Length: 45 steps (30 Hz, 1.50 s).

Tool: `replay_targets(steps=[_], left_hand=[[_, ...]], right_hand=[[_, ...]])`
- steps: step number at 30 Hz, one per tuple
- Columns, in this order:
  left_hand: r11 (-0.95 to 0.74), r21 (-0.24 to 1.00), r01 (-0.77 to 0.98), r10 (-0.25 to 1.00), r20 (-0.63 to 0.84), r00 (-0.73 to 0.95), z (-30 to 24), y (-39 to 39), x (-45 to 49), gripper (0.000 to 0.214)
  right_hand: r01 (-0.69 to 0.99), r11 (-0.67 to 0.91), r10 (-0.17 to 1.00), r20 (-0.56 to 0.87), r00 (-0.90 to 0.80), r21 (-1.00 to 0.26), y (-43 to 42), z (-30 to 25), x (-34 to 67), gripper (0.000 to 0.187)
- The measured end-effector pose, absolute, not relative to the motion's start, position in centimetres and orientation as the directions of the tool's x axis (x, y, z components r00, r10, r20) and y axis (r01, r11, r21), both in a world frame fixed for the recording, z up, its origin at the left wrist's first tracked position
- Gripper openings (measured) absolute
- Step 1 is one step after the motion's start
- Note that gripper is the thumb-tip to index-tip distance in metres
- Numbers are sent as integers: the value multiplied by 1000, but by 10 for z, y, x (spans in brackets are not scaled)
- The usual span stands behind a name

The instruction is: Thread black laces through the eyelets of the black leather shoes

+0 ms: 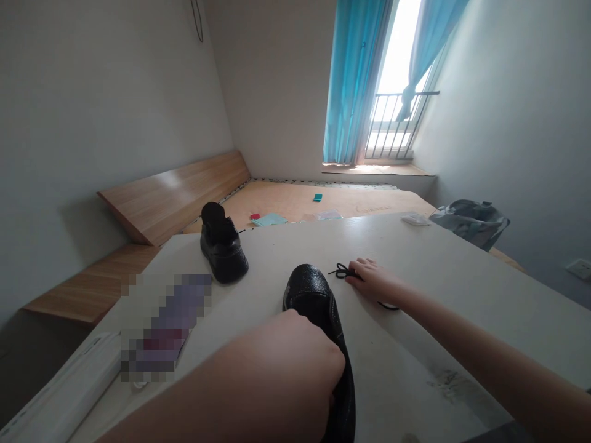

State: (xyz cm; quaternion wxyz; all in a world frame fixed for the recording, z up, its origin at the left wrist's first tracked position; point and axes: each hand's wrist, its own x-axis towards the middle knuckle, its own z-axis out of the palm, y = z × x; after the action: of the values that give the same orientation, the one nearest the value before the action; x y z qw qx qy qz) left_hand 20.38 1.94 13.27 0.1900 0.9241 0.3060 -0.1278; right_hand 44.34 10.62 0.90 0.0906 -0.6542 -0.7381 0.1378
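Slumping beyond the far right corner of the white table [501, 289], a grey patterned bag [471, 224] sits with its contents hidden, and a small white packet [415, 219] lies on the table's far edge. Farther off on a bare mattress [369, 200], a clear plastic packet [327, 215] lies near a pale blue sheet [270, 219], its contents too small to tell. On the table, a black leather shoe [314, 301] lies close to the person, toe pointing away. The left hand [295, 360] is clamped over its side, the fingers out of sight beyond the shoe, so their grip cannot be told. The right hand [373, 280] reaches across the table just beside the shoe's toe, its fingers [356, 268] curled closed on a black shoelace [342, 271], which forms a small loop ahead of them and passes beneath the palm. A second black shoe [224, 252] stands well apart toward the far edge, and a pixelated, unreadable object [166, 323] lies to the left.
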Motion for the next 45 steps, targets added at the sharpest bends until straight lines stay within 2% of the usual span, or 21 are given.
replay_targets(steps=[2, 3, 5, 8, 10, 15, 19, 21, 23, 25, 27, 29, 32, 34, 36, 38, 40, 42, 43, 45], left_hand=[[-705, 404, 583, 396, -459, 796, 147, 32, 191, 17], [-657, 483, 579, 403, -424, 811, 152, 41, 185, 20], [-573, 585, 574, 520, -281, 806, 155, 62, 176, 25], [-511, 590, 625, 760, -29, 649, 142, 91, 173, 43], [-505, 596, 624, 795, 40, 606, 130, 104, 177, 48], [-532, 632, 563, 811, 191, 552, 111, 118, 187, 38], [-471, 675, 568, 818, 93, 568, 107, 122, 187, 30], [-428, 729, 534, 826, 76, 558, 105, 124, 187, 29], [-347, 823, 451, 866, 96, 491, 103, 129, 186, 28], [-215, 930, 298, 929, 102, 355, 104, 135, 182, 26], [-106, 989, 103, 977, 84, 198, 107, 144, 171, 23], [-69, 997, -39, 994, 72, 84, 113, 152, 155, 19], [-131, 991, -20, 991, 131, 25, 123, 161, 126, 16], [-177, 984, 21, 984, 177, 6, 130, 162, 111, 22], [-248, 965, 90, 967, 240, 91, 135, 159, 103, 24], [-244, 964, 105, 953, 218, 212, 137, 152, 107, 23], [-148, 980, 132, 936, 95, 340, 137, 142, 120, 25], [-59, 972, 229, 929, -31, 368, 133, 132, 139, 42], [-82, 948, 309, 914, -53, 403, 131, 126, 150, 46], [-264, 834, 485, 842, -46, 538, 125, 113, 169, 32]], right_hand=[[892, 162, 980, -34, -194, -423, 108, 17, 435, 15], [856, 181, 976, -22, -219, -484, 109, 24, 430, 15], [754, 218, 964, 14, -267, -619, 111, 43, 420, 21], [535, 288, 937, 116, -331, -794, 109, 72, 399, 29], [409, 329, 923, 198, -330, -851, 107, 83, 381, 30], [253, 350, 923, 287, -254, -902, 105, 74, 356, 32], [171, 287, 945, 250, -209, -942, 104, 61, 367, 42], [77, 221, 961, 204, -185, -972, 105, 58, 377, 48], [-88, 103, 978, 116, -171, -991, 108, 58, 385, 46], [-259, -5, 994, 23, -108, -966, 113, 59, 394, 36], [-347, -30, 1000, -31, -1, -937, 120, 61, 406, 26], [-369, -9, 996, -43, 83, -929, 127, 63, 424, 26], [-359, 29, 988, -27, 150, -933, 138, 63, 460, 30], [-328, 72, 976, -1, 218, -942, 144, 61, 484, 37], [-285, 122, 960, 39, 279, -951, 148, 58, 502, 40], [-235, 138, 959, 70, 276, -962, 148, 54, 507, 35], [-187, 92, 982, 59, 178, -978, 144, 54, 501, 21], [-129, -4, 1000, -5, 7, -992, 136, 56, 487, 25], [-69, -56, 992, -48, -118, -996, 131, 57, 479, 30], [108, -107, 903, -142, -405, -988, 124, 61, 464, 33]])
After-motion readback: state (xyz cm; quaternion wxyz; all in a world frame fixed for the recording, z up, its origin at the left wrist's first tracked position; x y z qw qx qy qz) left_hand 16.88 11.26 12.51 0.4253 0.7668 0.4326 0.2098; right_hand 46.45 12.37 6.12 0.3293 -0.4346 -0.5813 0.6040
